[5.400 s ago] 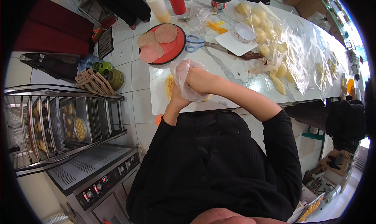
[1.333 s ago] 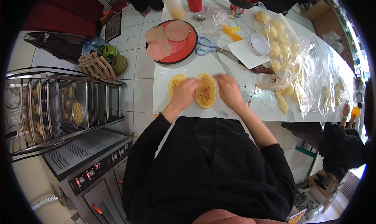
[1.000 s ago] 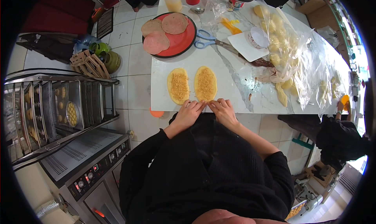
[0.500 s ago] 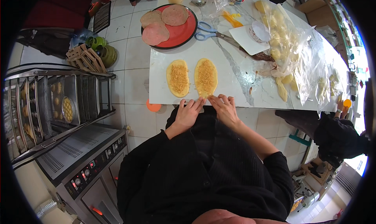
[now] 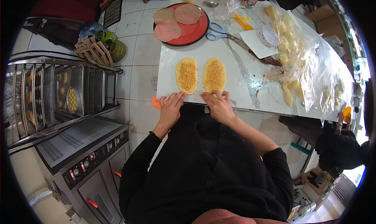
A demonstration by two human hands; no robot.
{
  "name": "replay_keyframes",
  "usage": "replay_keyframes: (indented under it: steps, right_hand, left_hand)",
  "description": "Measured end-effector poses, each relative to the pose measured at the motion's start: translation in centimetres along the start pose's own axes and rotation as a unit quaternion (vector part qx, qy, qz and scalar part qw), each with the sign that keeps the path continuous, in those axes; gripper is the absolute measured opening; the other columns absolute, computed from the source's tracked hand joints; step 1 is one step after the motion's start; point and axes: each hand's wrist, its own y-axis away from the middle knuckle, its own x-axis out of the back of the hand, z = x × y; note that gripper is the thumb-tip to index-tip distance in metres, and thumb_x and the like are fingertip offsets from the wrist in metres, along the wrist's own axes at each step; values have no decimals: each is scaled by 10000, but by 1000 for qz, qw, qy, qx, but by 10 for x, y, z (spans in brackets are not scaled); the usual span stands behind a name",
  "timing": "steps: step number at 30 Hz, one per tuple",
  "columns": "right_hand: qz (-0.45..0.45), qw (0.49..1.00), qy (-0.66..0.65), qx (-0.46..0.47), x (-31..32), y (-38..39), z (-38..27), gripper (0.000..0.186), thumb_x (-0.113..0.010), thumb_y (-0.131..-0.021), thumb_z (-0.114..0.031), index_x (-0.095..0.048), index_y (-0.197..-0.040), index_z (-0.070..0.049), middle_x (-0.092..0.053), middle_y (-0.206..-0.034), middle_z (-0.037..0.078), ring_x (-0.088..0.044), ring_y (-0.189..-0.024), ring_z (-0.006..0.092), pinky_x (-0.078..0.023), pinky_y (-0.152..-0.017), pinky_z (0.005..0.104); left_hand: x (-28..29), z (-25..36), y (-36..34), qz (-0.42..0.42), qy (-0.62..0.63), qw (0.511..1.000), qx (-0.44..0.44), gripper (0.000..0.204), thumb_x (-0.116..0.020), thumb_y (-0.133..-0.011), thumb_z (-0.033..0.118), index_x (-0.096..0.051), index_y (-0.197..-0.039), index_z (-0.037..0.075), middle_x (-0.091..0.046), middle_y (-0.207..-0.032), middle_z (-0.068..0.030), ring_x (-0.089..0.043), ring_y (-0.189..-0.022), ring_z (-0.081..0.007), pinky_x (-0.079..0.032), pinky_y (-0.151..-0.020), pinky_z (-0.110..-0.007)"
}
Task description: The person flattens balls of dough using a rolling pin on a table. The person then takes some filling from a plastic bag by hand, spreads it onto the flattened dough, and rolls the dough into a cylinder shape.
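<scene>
Two flat oval pieces of yellow dough lie side by side on the table, each with tan, shredded-looking filling along its middle. At the near end of the left dough piece (image 5: 186, 76), my left hand (image 5: 170, 109) reaches in with its fingers stretched out and fingertips at the rim. My right hand (image 5: 220, 108) is over the near tip of the right dough piece (image 5: 214, 76), covering part of it. Its fingers are bent and apart, and one points toward the gap between the pieces. Neither hand grips anything that I can see.
On the marble-patterned table (image 5: 243, 83) are a red plate (image 5: 194, 32) with round meat slices, blue-handled scissors (image 5: 216, 32), a white square (image 5: 256, 45) with a paper cup, and plastic-covered dough balls (image 5: 288, 39). A tray rack (image 5: 74, 94) and an oven (image 5: 84, 145) stand left.
My left hand has moved left, from the right dough piece to the near end of the left one. My right hand stays by the right piece, and the view has shifted slightly.
</scene>
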Motion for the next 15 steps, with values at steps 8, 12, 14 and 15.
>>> replay_keyframes:
  steps: [8, 12, 14, 15]
  right_hand:
    - [-7, 996, 78, 51, -34, -16, -22, 444, -545, -741, -128, -540, -1177, -43, -525, -1108, -1, -459, -1039, 165, -341, -823, 376]
    - [-24, 999, 32, 28, -32, -20, -23, 441, -542, -746, -129, -537, -1178, -45, -515, -1116, 4, -451, -1048, 164, -343, -823, 377]
    - [-40, 998, 38, 37, -38, -20, -23, 436, -540, -748, -118, -533, -1177, -41, -511, -1124, 5, -446, -1063, 168, -340, -835, 387]
    - [-42, 998, 35, 36, -38, -19, -23, 436, -540, -748, -118, -533, -1177, -41, -511, -1124, 5, -446, -1063, 168, -340, -835, 387]
  left_hand:
    - [-4, -1, 17, -33, -54, 998, 13, 630, -539, -701, 25, -442, -1310, 157, -440, -1325, 47, -441, -1148, -177, -219, -939, -453]
    - [-7, -2, 19, -31, -49, 998, 5, 631, -526, -733, 47, -409, -1338, 185, -394, -1369, 62, -428, -1168, -173, -206, -942, -467]
    - [-10, -1, 21, -17, -57, 998, -12, 634, -523, -742, 56, -397, -1347, 196, -380, -1380, 67, -421, -1178, -171, -203, -940, -476]
    - [-11, -1, 22, -29, -81, 996, -9, 640, -526, -743, 64, -389, -1353, 203, -377, -1383, 69, -414, -1184, -169, -202, -938, -480]
